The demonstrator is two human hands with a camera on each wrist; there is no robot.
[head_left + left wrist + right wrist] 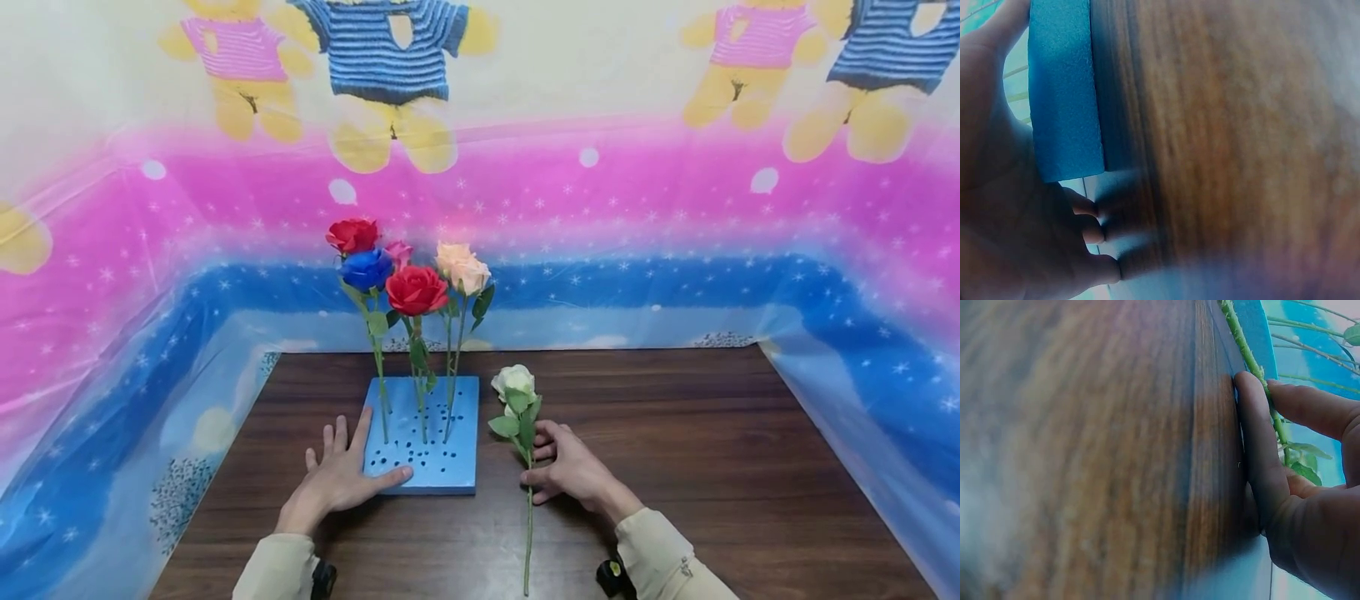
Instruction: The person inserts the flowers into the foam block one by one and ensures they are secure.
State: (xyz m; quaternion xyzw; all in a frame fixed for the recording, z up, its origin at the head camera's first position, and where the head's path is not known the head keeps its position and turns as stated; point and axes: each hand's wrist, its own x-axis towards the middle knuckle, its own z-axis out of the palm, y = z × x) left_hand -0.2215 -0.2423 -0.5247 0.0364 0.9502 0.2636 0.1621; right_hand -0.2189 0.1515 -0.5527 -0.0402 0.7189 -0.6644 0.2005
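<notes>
A pale blue foam board (463, 433) with many small holes lies on the table, and several artificial roses stand upright in it. My left hand (337, 477) rests at its left side, fingers spread, the thumb lying over the near left corner. The left wrist view shows the board's blue side (1066, 94) against that hand. Right of the board is a white rose (514, 383) with green leaves, its stem pointing toward me. My right hand (573, 471) pinches this stem (1244, 344) between thumb and fingers, low by the tabletop.
Standing in the board are two red roses (417, 291), a blue rose (367, 270), a pink one (398, 253) and peach blooms (462, 267). The dark wood table (675, 433) extends widely to the right. A patterned cloth (600, 217) hangs behind and along both sides.
</notes>
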